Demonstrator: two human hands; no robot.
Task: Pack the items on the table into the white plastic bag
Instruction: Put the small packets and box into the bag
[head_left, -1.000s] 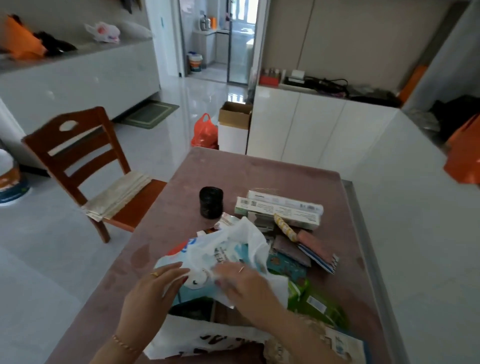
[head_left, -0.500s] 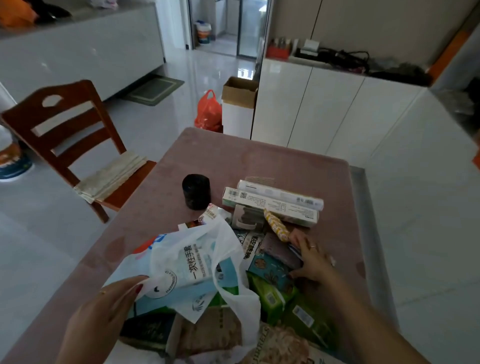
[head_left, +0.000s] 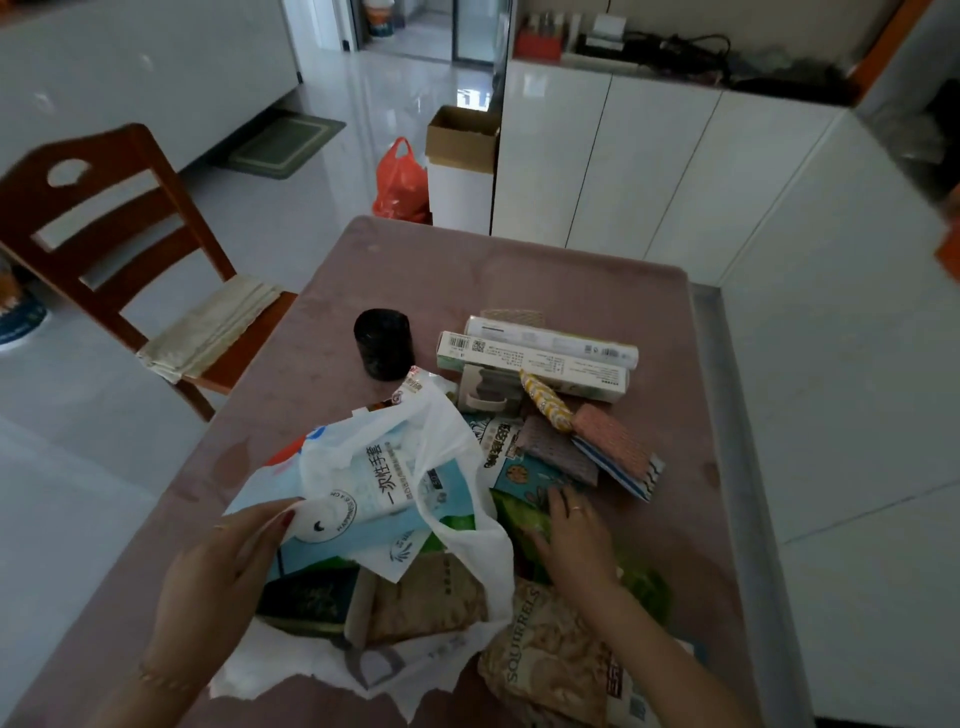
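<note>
The white plastic bag (head_left: 457, 525) lies open on the near half of the table, with a light blue glove packet (head_left: 379, 483) and brown and dark packets inside. My left hand (head_left: 223, 577) grips the bag's left edge and holds it up. My right hand (head_left: 576, 540) rests on a green packet (head_left: 519, 519) just right of the bag, its fingers fairly straight. Beyond it lie a blue cookie packet (head_left: 524, 475), folded cloths (head_left: 613, 447), a yellow striped stick (head_left: 545, 405), long white boxes (head_left: 540, 358) and a black jar (head_left: 383, 343). A "Squirrels" snack bag (head_left: 550, 654) lies under my right forearm.
The brownish table (head_left: 519, 280) ends at a white wall on the right. A wooden chair (head_left: 130, 249) with a cloth on its seat stands to the left. On the floor beyond are an orange bag (head_left: 402, 182) and a cardboard box (head_left: 462, 130), and white cabinets (head_left: 649, 166) stand behind.
My right hand left the bag, reached out to the cloths, then drew back onto the green packet. My left hand keeps hold of the bag's left edge.
</note>
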